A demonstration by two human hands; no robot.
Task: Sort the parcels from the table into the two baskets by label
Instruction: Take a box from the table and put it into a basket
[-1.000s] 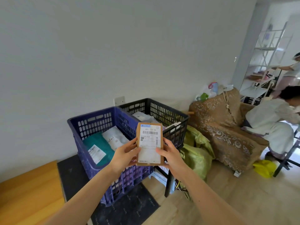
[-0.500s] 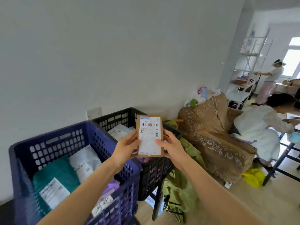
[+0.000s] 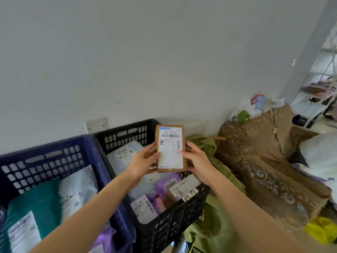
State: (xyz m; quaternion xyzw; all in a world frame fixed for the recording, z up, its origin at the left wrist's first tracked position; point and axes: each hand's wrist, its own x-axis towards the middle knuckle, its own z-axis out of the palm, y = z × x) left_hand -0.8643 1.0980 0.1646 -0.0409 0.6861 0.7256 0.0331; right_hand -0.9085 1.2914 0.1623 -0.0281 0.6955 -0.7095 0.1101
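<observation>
A small brown cardboard parcel with a white barcode label stands upright in front of me. My left hand grips its left edge and my right hand grips its right edge. It hangs above the black basket, which holds several white and purple parcels and a brown box. To the left stands the blue basket, with a teal parcel and a white one inside.
A brown patterned armchair stands to the right, with plastic bags on its top. Green sacks lie between it and the black basket. A yellow bag lies on the floor. A white shelf stands far right.
I have stepped closer to the baskets, which now loom larger and lower in view. The parcel stays upright between both hands, now over the black basket.
</observation>
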